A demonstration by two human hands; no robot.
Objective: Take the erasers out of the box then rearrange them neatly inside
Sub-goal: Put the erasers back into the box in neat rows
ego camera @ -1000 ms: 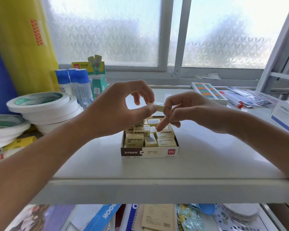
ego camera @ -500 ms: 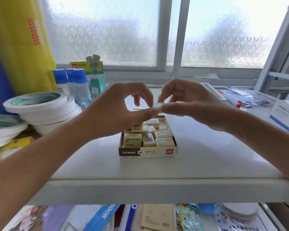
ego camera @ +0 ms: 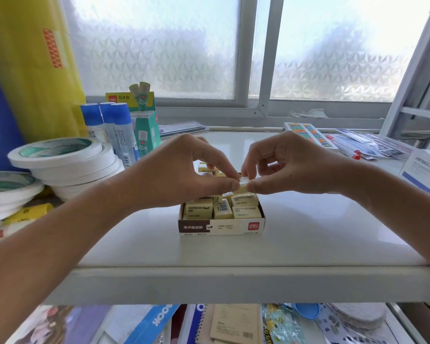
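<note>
Beyond the left forearm lie stacked tape rolls (ego camera: 65, 157), then the left hand (ego camera: 181, 175) and right hand (ego camera: 291, 165) meet fingertip to fingertip, both pinching one eraser (ego camera: 243, 184) held just above the open box (ego camera: 221, 225) of erasers (ego camera: 224, 209) directly below them.

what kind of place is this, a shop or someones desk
Probably a stationery shop's display shelf, or its stockroom. Stacked rolls of white tape, several blue-capped glue sticks and an open retail box of erasers sit on the white shelf, with notebooks below.
</note>
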